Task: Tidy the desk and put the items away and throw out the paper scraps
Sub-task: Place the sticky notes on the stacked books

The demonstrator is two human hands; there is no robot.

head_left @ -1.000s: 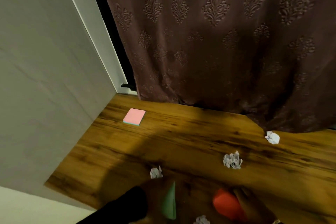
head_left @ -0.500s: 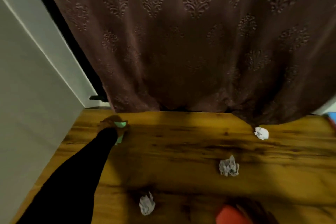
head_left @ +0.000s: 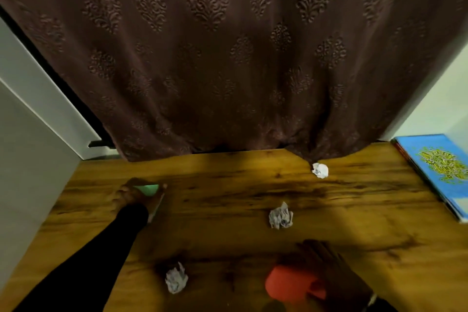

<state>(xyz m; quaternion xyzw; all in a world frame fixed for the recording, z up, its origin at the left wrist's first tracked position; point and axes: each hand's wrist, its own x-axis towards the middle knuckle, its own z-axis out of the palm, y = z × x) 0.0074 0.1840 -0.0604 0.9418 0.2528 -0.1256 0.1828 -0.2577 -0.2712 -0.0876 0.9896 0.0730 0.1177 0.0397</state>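
My left hand [head_left: 128,196], in a black sleeve, reaches to the far left of the wooden desk [head_left: 228,235]. Its fingers are closed on a green sticky-note pad [head_left: 148,189], low over the desk. A thin pad edge [head_left: 157,206] shows under the hand. My right hand [head_left: 334,273] grips a red object [head_left: 288,286] at the near right; its shape is blurred. Three crumpled paper scraps lie loose: one near the front [head_left: 176,278], one in the middle [head_left: 280,216], one at the back by the curtain [head_left: 320,170].
A brown patterned curtain [head_left: 228,58] hangs behind the desk and drapes onto its back edge. A blue book [head_left: 440,167] lies on a stack at the right edge. A grey wall panel [head_left: 27,159] borders the left side.
My left hand went from the near edge to the far left, carrying the green pad to where the pink pad lay. The view panned right, bringing the blue book in.
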